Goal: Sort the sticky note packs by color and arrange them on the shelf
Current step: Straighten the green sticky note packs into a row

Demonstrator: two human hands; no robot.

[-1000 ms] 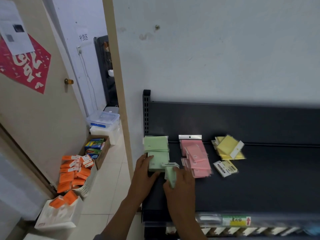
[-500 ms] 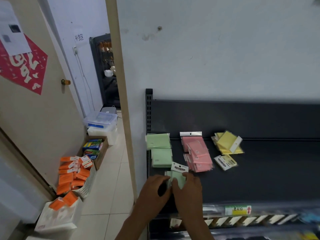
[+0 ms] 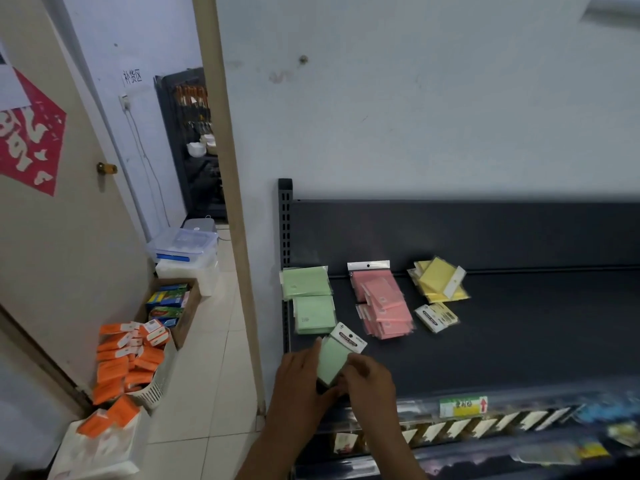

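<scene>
At the front left corner of a dark grey metal shelf [image 3: 519,341], we find both bare hands closed on a single pale green sticky note pack with a white printed header card [image 3: 337,355]. The left hand [image 3: 298,379] clasps its left edge, fingers curled along the side; the right hand [image 3: 370,379] pinches the near right corner. Neither hand is spread — both press on the same pack.

The relation that matters, as we read it: the pack's long axis runs from the hands up and away to the right, header end farthest from the person, and it lies tilted, not square with the shelf edge. Just beyond that header, toward the back of the shelf, sits the stack of green sticky note packs [image 3: 311,299] — directly ahead and slightly left of the grip, near but apart from the held pack. The left hand is the nearer one to that stack.

To the right lie the pink sticky note packs [image 3: 381,303] and, farther on, the yellow sticky note packs [image 3: 438,282], each colour in its own cluster. We judge the next move to be a short push forward, with the pack turned square to join the green group.
</scene>
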